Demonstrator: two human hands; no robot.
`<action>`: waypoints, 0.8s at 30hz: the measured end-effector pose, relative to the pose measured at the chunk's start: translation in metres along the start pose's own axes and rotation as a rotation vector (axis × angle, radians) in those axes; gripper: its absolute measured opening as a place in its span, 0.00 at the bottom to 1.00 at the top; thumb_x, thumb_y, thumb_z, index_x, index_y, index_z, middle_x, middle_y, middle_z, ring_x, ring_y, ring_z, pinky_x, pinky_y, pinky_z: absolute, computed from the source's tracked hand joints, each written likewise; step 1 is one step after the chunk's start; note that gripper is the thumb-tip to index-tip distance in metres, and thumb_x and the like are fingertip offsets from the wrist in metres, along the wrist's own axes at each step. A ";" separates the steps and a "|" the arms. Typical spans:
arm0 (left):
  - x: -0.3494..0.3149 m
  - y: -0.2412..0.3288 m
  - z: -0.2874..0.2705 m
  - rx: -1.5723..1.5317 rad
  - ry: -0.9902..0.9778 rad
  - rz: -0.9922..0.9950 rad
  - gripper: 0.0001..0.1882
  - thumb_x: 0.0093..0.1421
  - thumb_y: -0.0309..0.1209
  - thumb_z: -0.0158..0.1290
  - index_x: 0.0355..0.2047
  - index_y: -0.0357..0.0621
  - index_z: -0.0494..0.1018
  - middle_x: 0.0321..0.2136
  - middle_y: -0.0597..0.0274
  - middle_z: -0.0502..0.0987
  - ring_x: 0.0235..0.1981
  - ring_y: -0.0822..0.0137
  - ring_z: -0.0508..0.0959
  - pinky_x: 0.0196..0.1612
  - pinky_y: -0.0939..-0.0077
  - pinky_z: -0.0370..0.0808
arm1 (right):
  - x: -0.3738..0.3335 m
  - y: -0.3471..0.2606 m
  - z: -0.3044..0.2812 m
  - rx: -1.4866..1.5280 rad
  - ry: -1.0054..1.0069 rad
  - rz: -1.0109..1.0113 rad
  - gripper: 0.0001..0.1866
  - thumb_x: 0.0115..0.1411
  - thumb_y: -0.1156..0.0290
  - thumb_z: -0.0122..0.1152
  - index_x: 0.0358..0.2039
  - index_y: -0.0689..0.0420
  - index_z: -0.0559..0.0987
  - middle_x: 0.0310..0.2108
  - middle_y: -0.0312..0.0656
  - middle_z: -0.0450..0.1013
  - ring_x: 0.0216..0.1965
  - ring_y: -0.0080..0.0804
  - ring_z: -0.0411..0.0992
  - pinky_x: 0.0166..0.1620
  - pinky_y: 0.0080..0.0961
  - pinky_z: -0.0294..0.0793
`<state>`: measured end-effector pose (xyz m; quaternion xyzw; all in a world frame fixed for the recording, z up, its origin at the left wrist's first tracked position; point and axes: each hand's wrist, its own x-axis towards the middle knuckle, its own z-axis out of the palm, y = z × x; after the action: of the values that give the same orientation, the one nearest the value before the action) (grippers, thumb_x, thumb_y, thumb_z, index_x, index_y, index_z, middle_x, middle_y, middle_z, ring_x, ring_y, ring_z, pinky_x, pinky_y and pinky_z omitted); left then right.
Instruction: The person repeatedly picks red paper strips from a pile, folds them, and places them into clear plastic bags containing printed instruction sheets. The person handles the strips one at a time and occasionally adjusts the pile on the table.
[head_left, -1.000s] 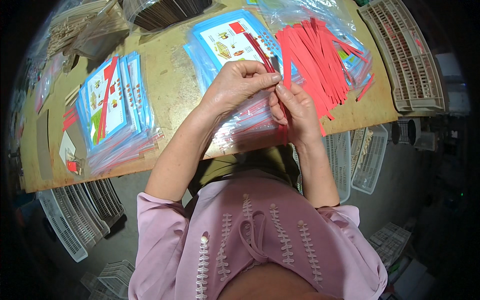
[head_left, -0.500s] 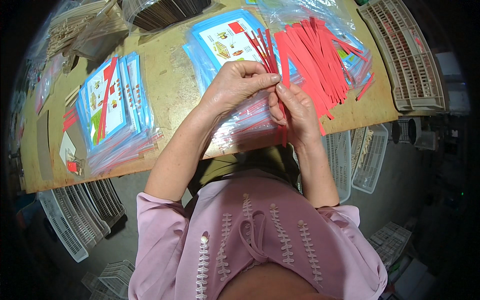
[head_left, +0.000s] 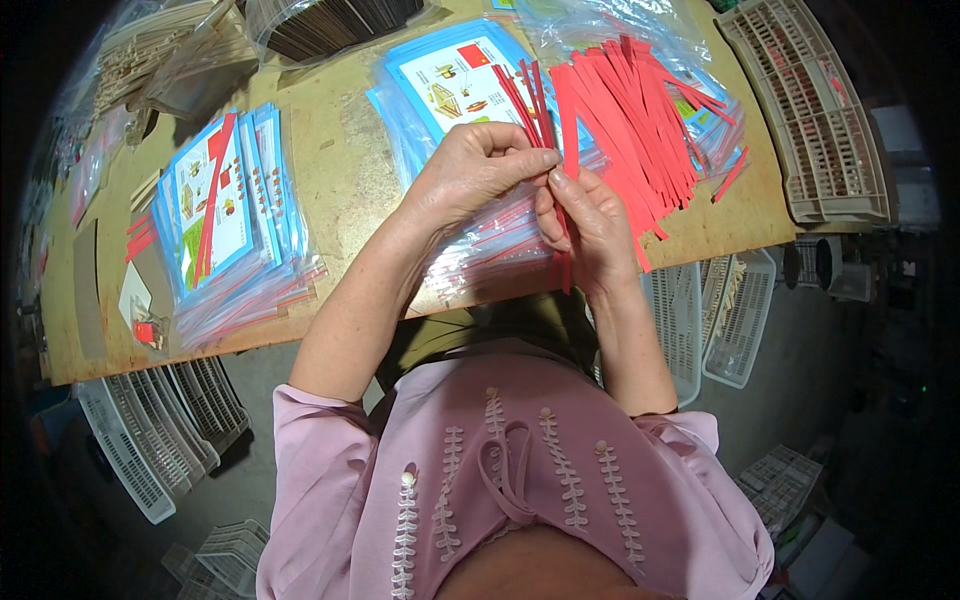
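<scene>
Thumb and fingertips of my left hand point(head_left: 484, 165) pinch narrow red paper strips point(head_left: 535, 100), which fan upward over a printed sheet point(head_left: 450, 85). My right hand point(head_left: 588, 210) is closed just beside it, the two thumbs almost meeting. Between its fingers runs a red strip point(head_left: 569, 125) whose lower end hangs beneath the hand. Under both hands lies a pile of clear plastic bags point(head_left: 480, 250) holding blue-bordered printed sheets. A big heap of loose red strips point(head_left: 635, 120) rests just right of my hands, on more bagged sheets.
At the left, red strips point(head_left: 215, 190) lie across another stack of bagged sheets point(head_left: 262, 180). A beige crate point(head_left: 850, 190) stands at the table's right edge. Dark pieces point(head_left: 325, 25) and pale wooden sticks point(head_left: 150, 55) sit at the back. White baskets point(head_left: 740, 365) are below the table.
My hands stay almost in place, with only a slight shift of the fingers. The fanned strips in the left hand have shifted a little.
</scene>
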<state>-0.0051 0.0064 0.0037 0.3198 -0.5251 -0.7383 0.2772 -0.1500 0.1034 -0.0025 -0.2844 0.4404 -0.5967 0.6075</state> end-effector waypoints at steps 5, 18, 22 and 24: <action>-0.001 0.001 0.001 -0.025 0.006 0.003 0.09 0.59 0.33 0.61 0.27 0.40 0.79 0.21 0.68 0.78 0.23 0.81 0.72 0.27 0.87 0.67 | 0.000 0.001 0.001 0.011 0.006 -0.010 0.10 0.68 0.66 0.54 0.38 0.60 0.76 0.24 0.35 0.73 0.17 0.15 0.64 0.18 0.12 0.59; -0.001 0.000 0.002 -0.052 0.005 0.030 0.09 0.59 0.33 0.62 0.26 0.42 0.79 0.19 0.71 0.75 0.19 0.82 0.67 0.23 0.88 0.61 | 0.001 0.002 0.000 0.055 0.011 0.019 0.11 0.68 0.65 0.54 0.37 0.61 0.77 0.24 0.36 0.73 0.17 0.17 0.65 0.19 0.12 0.59; 0.000 -0.001 0.002 -0.061 -0.017 0.035 0.09 0.60 0.33 0.61 0.26 0.41 0.79 0.19 0.69 0.76 0.19 0.82 0.67 0.22 0.88 0.62 | 0.000 0.001 0.000 0.052 0.012 0.015 0.12 0.68 0.65 0.54 0.37 0.62 0.77 0.24 0.36 0.73 0.18 0.17 0.65 0.19 0.13 0.59; 0.001 -0.001 0.002 -0.054 -0.015 0.034 0.09 0.60 0.33 0.61 0.27 0.41 0.79 0.20 0.68 0.77 0.19 0.82 0.67 0.22 0.89 0.62 | 0.000 0.001 0.000 0.052 0.011 0.014 0.12 0.68 0.64 0.53 0.37 0.62 0.77 0.24 0.36 0.73 0.18 0.17 0.65 0.19 0.13 0.59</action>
<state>-0.0070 0.0072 0.0033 0.2977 -0.5125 -0.7498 0.2942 -0.1493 0.1033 -0.0028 -0.2621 0.4303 -0.6052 0.6163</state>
